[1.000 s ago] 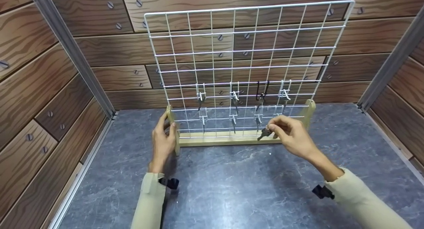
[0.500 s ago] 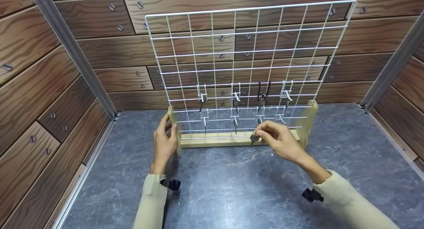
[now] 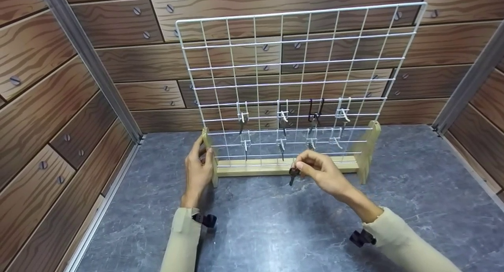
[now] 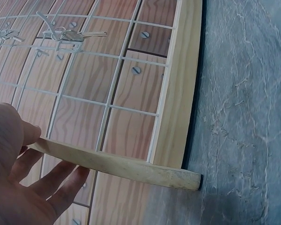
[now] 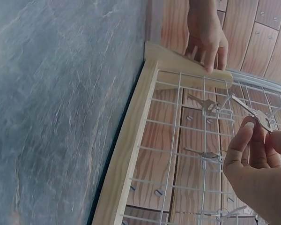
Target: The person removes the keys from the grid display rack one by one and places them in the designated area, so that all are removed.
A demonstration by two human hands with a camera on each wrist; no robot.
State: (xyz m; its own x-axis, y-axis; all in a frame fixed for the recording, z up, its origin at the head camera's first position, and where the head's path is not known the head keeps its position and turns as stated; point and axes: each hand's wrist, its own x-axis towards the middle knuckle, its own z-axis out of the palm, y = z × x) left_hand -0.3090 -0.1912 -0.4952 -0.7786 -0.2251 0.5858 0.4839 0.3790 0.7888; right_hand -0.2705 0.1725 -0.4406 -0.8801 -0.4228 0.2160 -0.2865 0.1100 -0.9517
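Observation:
My left hand (image 3: 198, 171) grips the left wooden upright (image 4: 117, 165) of a stand, thumb on one side and fingers on the other. A white wire grid (image 3: 301, 73) rises from this stand. In front of the grid's lower part, my right hand (image 3: 325, 175) pinches a dark-headed key (image 3: 293, 175) by its head, blade hanging down. The right wrist view shows the held key (image 5: 260, 116) apart from the grid. Several other keys (image 3: 282, 150) hang from white hooks (image 3: 246, 137) in two rows. One upper hook (image 3: 315, 110) is black. No key shows on the lower right hook (image 3: 336, 141).
The stand's wooden base bar (image 3: 252, 170) lies on a grey marbled tabletop (image 3: 244, 224). Wood-patterned walls (image 3: 138, 63) with metal corner posts (image 3: 96, 71) enclose the back and sides. The right wooden upright (image 3: 369, 152) stands beyond my right hand.
My right hand has moved left and slightly toward me along the grid, carrying the key away from the lower right hook. My left hand keeps its grip on the upright.

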